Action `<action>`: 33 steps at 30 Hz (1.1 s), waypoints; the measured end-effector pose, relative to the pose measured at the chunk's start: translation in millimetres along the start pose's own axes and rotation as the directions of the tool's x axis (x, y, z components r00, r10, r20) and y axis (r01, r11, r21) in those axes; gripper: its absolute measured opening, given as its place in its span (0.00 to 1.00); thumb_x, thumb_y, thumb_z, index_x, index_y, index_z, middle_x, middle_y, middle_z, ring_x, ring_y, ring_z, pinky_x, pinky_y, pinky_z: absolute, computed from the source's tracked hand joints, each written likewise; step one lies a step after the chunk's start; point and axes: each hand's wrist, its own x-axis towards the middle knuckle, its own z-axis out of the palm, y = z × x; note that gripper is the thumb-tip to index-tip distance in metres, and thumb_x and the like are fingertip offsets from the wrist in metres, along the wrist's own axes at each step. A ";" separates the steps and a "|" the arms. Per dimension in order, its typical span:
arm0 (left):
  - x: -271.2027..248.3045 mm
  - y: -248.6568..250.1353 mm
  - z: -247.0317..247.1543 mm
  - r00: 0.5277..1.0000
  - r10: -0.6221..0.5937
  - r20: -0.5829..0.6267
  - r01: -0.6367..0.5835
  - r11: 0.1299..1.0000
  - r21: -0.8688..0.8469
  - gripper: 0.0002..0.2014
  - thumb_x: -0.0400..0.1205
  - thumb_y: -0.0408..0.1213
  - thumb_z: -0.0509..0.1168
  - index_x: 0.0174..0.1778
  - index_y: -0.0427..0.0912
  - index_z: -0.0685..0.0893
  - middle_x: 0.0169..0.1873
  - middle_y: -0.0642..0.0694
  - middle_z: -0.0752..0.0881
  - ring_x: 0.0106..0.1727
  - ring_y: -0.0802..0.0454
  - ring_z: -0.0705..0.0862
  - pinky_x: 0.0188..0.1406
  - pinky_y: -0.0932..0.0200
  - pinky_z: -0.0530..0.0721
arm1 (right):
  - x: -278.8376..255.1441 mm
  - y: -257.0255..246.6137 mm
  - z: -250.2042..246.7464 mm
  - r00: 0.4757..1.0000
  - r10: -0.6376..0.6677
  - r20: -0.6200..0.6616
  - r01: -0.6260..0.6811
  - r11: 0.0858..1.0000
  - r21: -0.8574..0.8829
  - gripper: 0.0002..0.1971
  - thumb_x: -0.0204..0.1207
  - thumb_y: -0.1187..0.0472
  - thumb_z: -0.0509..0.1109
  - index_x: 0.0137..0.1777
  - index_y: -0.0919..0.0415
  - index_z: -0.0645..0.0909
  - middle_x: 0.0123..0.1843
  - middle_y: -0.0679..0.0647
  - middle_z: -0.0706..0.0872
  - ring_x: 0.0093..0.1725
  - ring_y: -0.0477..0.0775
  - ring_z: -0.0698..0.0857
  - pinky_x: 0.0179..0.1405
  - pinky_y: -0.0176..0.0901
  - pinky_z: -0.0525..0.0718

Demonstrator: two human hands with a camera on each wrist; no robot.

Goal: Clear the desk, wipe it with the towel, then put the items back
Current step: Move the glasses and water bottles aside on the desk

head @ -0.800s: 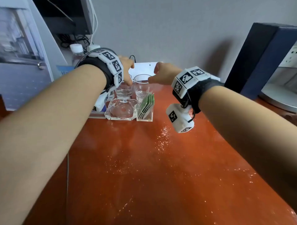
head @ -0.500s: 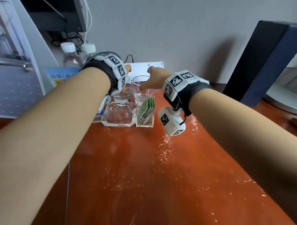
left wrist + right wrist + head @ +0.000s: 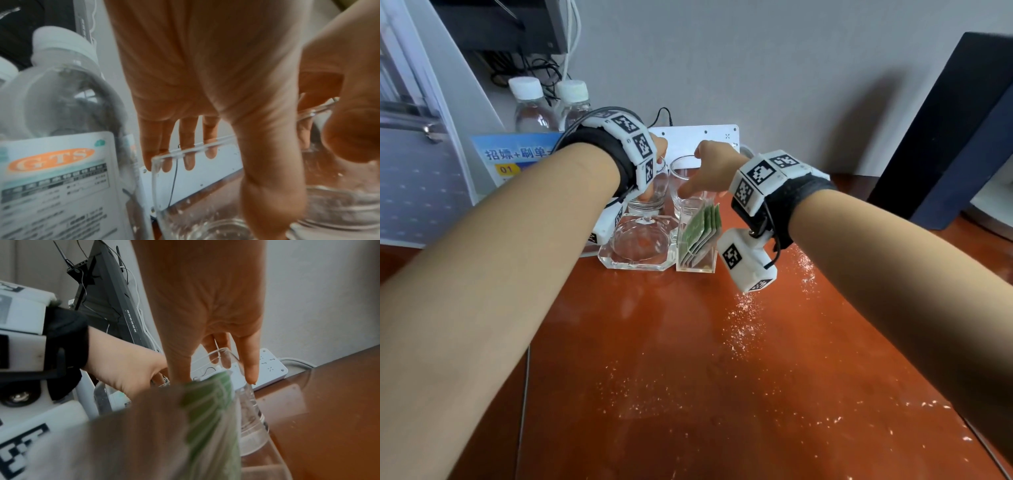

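Two clear glasses stand at the back of the red-brown desk (image 3: 688, 377). My left hand (image 3: 655, 161) reaches down over the left glass (image 3: 654, 192), thumb on its near side and fingers behind it. My right hand (image 3: 705, 168) grips the right glass (image 3: 686, 205) the same way. In the right wrist view the thumb lies in front of this glass (image 3: 251, 418) and fingers (image 3: 249, 368) hang behind its rim. In front of the glasses sit a clear acrylic dish (image 3: 640, 246) and an acrylic holder of green packets (image 3: 700, 236). White crumbs (image 3: 743, 325) dust the desk.
Two water bottles (image 3: 530, 106) and a blue sign (image 3: 517, 154) stand at the back left. A white power strip (image 3: 698, 137) lies against the wall. A dark blue box (image 3: 962, 137) stands at the right. A thin cable (image 3: 524, 394) runs along the desk's left side.
Both hands have come down and closer together onto the glasses; the right hand has moved left, and its thumb now lies against the right glass.
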 end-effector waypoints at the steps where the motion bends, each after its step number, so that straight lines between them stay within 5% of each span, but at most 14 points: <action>1: 0.2 0.7 2.0 0.999 0.009 -0.045 -0.010 1.000 -0.014 0.29 0.57 0.43 0.79 0.45 0.49 0.67 0.29 0.54 0.70 0.23 0.58 0.64 0.20 0.69 0.60 | -0.3 0.6 0.5 1.000 0.000 -0.012 0.000 1.000 0.004 0.35 0.67 0.53 0.78 0.71 0.66 0.70 0.66 0.58 0.80 0.60 0.55 0.82 0.54 0.44 0.83; 4: -1.4 0.2 7.9 0.992 0.046 -0.114 -0.038 0.997 0.071 0.30 0.52 0.45 0.79 0.45 0.46 0.72 0.30 0.50 0.78 0.26 0.53 0.74 0.23 0.69 0.71 | -3.5 3.1 2.9 0.998 -0.002 -0.055 0.003 1.000 0.018 0.36 0.64 0.52 0.79 0.69 0.64 0.70 0.64 0.56 0.79 0.58 0.54 0.80 0.47 0.40 0.79; 7: -5.1 -0.6 5.8 0.985 0.028 -0.168 -0.030 1.000 -0.007 0.36 0.45 0.48 0.78 0.49 0.44 0.74 0.31 0.46 0.84 0.31 0.49 0.83 0.30 0.59 0.83 | -8.4 4.6 5.9 0.997 0.004 -0.081 -0.001 0.999 0.036 0.36 0.63 0.52 0.80 0.68 0.63 0.70 0.63 0.55 0.76 0.52 0.52 0.77 0.45 0.41 0.77; 10: -15.6 3.2 4.7 0.987 0.041 -0.155 -0.046 0.999 -0.028 0.38 0.43 0.47 0.81 0.47 0.44 0.72 0.32 0.43 0.85 0.30 0.48 0.83 0.26 0.59 0.82 | -12.3 6.2 8.4 0.994 0.012 -0.112 -0.003 0.997 0.078 0.37 0.63 0.53 0.80 0.69 0.63 0.68 0.64 0.56 0.73 0.53 0.53 0.77 0.46 0.41 0.78; 18: -45.2 13.5 -15.9 0.945 0.081 -0.317 -0.100 0.994 -0.046 0.37 0.57 0.38 0.82 0.58 0.35 0.71 0.36 0.37 0.82 0.35 0.40 0.83 0.26 0.57 0.74 | -27.1 13.9 -0.5 0.956 0.018 -0.294 0.036 0.984 0.176 0.38 0.64 0.52 0.78 0.71 0.66 0.66 0.69 0.58 0.70 0.65 0.61 0.77 0.62 0.48 0.78; 24: -62.5 23.0 -43.4 0.907 0.089 -0.412 -0.122 0.991 -0.054 0.38 0.60 0.39 0.82 0.60 0.34 0.67 0.30 0.40 0.76 0.35 0.40 0.78 0.30 0.53 0.77 | -39.3 30.2 -20.9 0.910 0.048 -0.413 0.059 0.968 0.243 0.35 0.65 0.56 0.76 0.70 0.66 0.67 0.68 0.59 0.70 0.64 0.64 0.76 0.61 0.48 0.77; 29: -73.6 43.3 -60.9 0.864 0.163 -0.476 -0.184 0.983 0.003 0.39 0.62 0.39 0.80 0.65 0.36 0.68 0.48 0.36 0.82 0.55 0.37 0.75 0.41 0.47 0.80 | -56.3 52.2 -39.4 0.862 0.080 -0.500 0.044 0.972 0.230 0.34 0.65 0.57 0.76 0.70 0.65 0.68 0.67 0.58 0.71 0.65 0.64 0.76 0.61 0.44 0.74; 33: -81.5 64.7 -76.4 0.827 0.210 -0.521 -0.225 0.974 0.035 0.37 0.63 0.39 0.79 0.64 0.37 0.68 0.52 0.38 0.82 0.59 0.37 0.73 0.48 0.40 0.83 | -71.6 74.5 -57.5 0.825 0.122 -0.553 0.022 0.969 0.247 0.37 0.64 0.55 0.77 0.71 0.64 0.67 0.68 0.58 0.70 0.66 0.63 0.75 0.63 0.44 0.73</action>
